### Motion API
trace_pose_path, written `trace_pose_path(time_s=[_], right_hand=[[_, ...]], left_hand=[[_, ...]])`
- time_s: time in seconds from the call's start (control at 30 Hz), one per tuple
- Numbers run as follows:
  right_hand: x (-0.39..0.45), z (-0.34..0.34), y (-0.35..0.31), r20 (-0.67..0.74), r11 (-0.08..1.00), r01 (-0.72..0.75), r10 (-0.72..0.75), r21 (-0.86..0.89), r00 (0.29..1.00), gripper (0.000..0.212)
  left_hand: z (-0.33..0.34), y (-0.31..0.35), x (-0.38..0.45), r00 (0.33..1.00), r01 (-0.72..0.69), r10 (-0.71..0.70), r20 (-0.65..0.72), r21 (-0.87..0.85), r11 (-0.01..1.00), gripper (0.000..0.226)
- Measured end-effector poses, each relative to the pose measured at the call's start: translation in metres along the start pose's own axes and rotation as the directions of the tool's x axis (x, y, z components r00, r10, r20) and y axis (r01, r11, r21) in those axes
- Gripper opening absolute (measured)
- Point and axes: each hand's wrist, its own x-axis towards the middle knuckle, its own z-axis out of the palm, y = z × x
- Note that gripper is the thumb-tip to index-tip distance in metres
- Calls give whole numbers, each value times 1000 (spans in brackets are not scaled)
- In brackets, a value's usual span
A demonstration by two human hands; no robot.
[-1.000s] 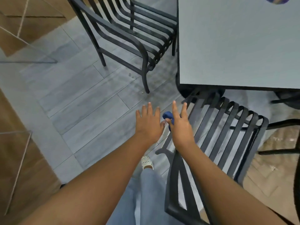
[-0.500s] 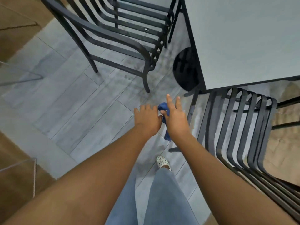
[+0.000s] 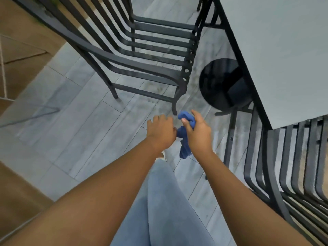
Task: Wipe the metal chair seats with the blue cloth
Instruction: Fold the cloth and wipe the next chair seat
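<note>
Both hands are held out at centre frame above the grey tile floor point(image 3: 74, 125). The right hand point(image 3: 198, 134) grips a bunched blue cloth point(image 3: 184, 139), thumb pressed over the wad, with a tail of cloth hanging down below the wrist. The left hand point(image 3: 160, 131) is just beside it, fingers curled loosely, its thumb side touching the cloth; cannot tell whether it actually pinches the fabric. The cloth is in the air, not on any seat.

A black metal slatted armchair point(image 3: 159, 50) fills the upper centre, its front leg ending just above the hands. A second slatted metal chair point(image 3: 292, 166) is at lower right, tucked partly under the grey worktop point(image 3: 284, 50) in the upper right. The worktop's round black base point(image 3: 213, 82) sits on the floor between the two chairs. Light blue jeans point(image 3: 159, 210) show at bottom centre, a white shoe point(image 3: 164, 155) peeking out under the left wrist. Brown flooring point(image 3: 21, 41) runs along the left edge.
</note>
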Motion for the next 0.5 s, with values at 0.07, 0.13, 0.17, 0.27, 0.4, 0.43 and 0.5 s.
trace_pose_path(time_s=[0.07,0.13,0.17,0.27,0.4,0.43,0.5], right_hand=[[17,7,-16,-7,999,-6,6,49,1000,46],[38,14,-35,-13,996,-12,13,90,1000,43],[50,17,-45,-18,995,-19,21,99,1000,42],[86,21,-80,-39,992,-11,16,122,999,42],[134,23,-125,-80,988,-2,14,157,997,42],[146,24,-136,-83,987,7,6,159,996,42],[174,26,-154,-91,987,30,-16,157,996,44]], left_hand=[[-12,-13,17,1000,6,-6,-5,7,1000,41],[-27,-26,38,1000,-4,4,-23,5,1000,41],[-36,-32,50,999,-10,9,-36,-3,1000,41],[-67,-50,85,995,-17,15,-103,-18,1000,38],[-106,-70,129,990,-20,15,-141,-31,999,34],[-115,-74,140,989,-23,20,-144,-22,999,34],[-131,-83,164,986,-32,28,-162,-22,999,36]])
